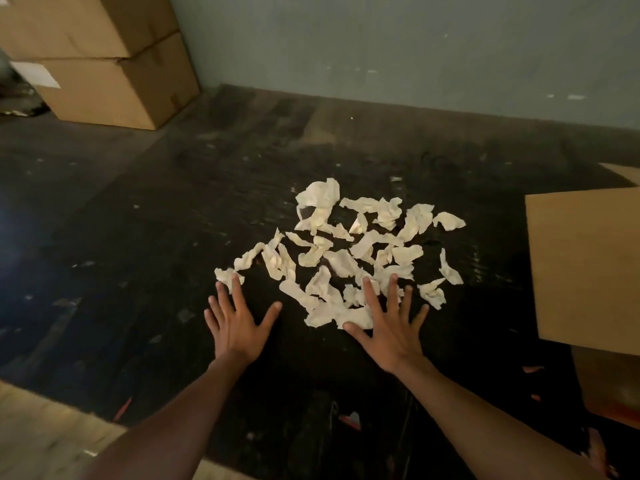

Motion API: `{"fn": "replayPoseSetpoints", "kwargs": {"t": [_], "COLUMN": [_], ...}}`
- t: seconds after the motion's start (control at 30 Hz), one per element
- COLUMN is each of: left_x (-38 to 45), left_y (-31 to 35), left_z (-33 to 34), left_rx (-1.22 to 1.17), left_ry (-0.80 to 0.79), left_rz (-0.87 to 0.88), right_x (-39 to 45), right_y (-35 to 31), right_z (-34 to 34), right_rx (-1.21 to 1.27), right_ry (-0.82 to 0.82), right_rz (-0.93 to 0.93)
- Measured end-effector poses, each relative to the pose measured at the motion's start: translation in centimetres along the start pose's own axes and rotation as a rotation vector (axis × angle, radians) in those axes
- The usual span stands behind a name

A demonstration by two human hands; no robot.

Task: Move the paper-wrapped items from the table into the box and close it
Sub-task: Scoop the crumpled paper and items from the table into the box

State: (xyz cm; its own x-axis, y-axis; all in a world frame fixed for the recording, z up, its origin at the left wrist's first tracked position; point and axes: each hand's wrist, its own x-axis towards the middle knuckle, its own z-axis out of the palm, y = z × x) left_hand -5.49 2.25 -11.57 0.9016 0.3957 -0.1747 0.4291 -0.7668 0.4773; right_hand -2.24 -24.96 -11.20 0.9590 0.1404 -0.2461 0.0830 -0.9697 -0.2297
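Several small paper-wrapped items (349, 251) lie scattered in a loose heap on the dark table (145, 258). My left hand (237, 323) is spread flat with straight fingers at the heap's near left edge, its fingertips touching one wrapped item (227, 276). My right hand (389, 323) is also spread flat, its fingers lying over the near side of the heap. Neither hand holds anything. A brown cardboard box (588, 271) stands at the right edge of the view with a flap raised toward me; its inside is hidden.
Two stacked cardboard boxes (104, 64) stand at the far left corner against a grey-green wall (415, 46). Small scraps and bits of tape dot the table top. The table's near edge runs diagonally at lower left, with pale floor (41, 438) below it.
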Motion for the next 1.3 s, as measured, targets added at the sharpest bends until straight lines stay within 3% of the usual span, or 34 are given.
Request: {"fn": "replayPoseSetpoints", "kwargs": {"t": [0.17,0.23,0.3,0.37,0.43,0.57,0.63,0.73,0.87,0.97,1.07,1.13,1.23,1.3], "left_x": [4.7,5.6,6.6,7.9,9.9,13.6,14.8,15.1,13.9,14.8,18.1,20.8,25.3,27.9], "left_y": [1.5,2.5,3.3,3.4,2.8,1.7,1.9,2.9,4.2,4.9,7.3,9.8,13.5,15.8], "left_z": [0.1,-0.1,-0.7,-1.3,-1.9,-2.3,-2.0,-1.4,-1.5,-2.4,-3.6,-4.1,-3.7,-2.7], "left_rx": [-0.085,-0.113,-0.127,-0.119,-0.131,-0.192,-0.201,-0.214,-0.225,-0.188,-0.177,-0.151,-0.039,-0.006], "left_ry": [-0.017,-0.010,0.116,0.260,0.282,0.114,0.038,-0.063,-0.195,-0.131,0.000,-0.039,-0.229,-0.324], "left_rz": [0.122,0.184,0.228,0.227,0.166,0.116,0.185,0.288,0.464,0.550,0.505,0.411,0.289,0.225], "right_x": [4.2,5.0,5.8,7.2,8.7,9.8,9.5,9.1,7.4,7.6,10.3,12.7,16.9,20.3], "right_y": [-5.0,-6.8,-7.2,-5.4,-1.9,5.8,7.1,5.7,0.8,-2.2,-2.7,-1.3,2.2,5.1], "right_z": [-1.2,-2.7,-4.5,-6.0,-7.1,-6.8,-5.8,-4.2,-2.7,-3.5,-6.5,-8.8,-11.2,-12.0], "right_rx": [0.046,0.116,0.253,0.326,0.282,0.274,0.316,0.331,0.589,0.722,0.734,0.656,0.456,0.421], "right_ry": [-0.020,0.099,0.280,0.459,0.565,0.356,0.220,0.168,0.325,0.529,0.698,0.602,0.333,0.243], "right_rz": [-0.158,-0.217,-0.203,-0.089,0.121,0.568,0.616,0.484,0.168,0.073,0.167,0.319,0.508,0.570]}}
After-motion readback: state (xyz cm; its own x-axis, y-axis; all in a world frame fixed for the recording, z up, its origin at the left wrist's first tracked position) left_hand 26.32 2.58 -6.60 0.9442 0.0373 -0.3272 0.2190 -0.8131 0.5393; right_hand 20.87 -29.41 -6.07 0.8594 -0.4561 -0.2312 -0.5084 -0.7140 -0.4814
